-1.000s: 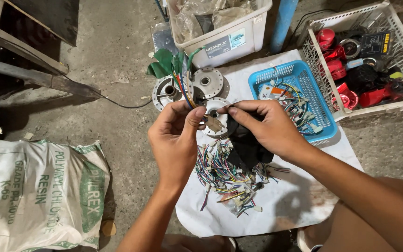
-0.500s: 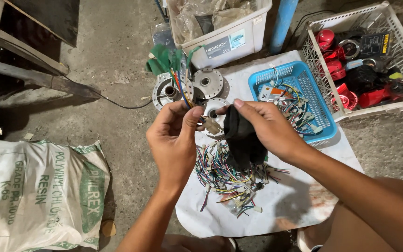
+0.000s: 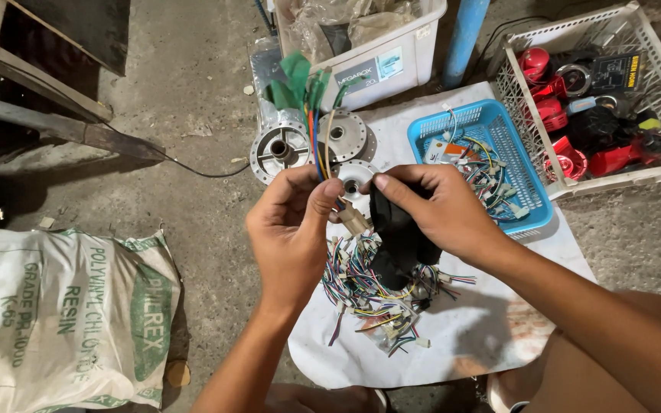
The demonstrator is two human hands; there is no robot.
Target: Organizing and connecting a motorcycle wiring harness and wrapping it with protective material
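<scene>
Head view: I see left hand (image 3: pixel 291 229) pinched shut on a bunch of coloured wires (image 3: pixel 317 138) w/ a beige connector (image 3: pixel 353 222) hanging at its 3 o'clock. Right hand (image 3: pixel 434 210) is closed on a black sleeve (image 3: pixel 395 233). Loose wire pile (image 3: pixel 372 291) lies on white sheet (image 3: pixel 483 336) at 6 o'clock; blue basket (image 3: pixel 533 214) at 2 o'clock.

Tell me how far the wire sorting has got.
Done, it seems: some connector leads lie in the blue basket. In hand: the left hand pinches a wire bundle with a beige connector; the right hand holds a black piece. Left: a tangled wire pile on the white sheet.
</scene>
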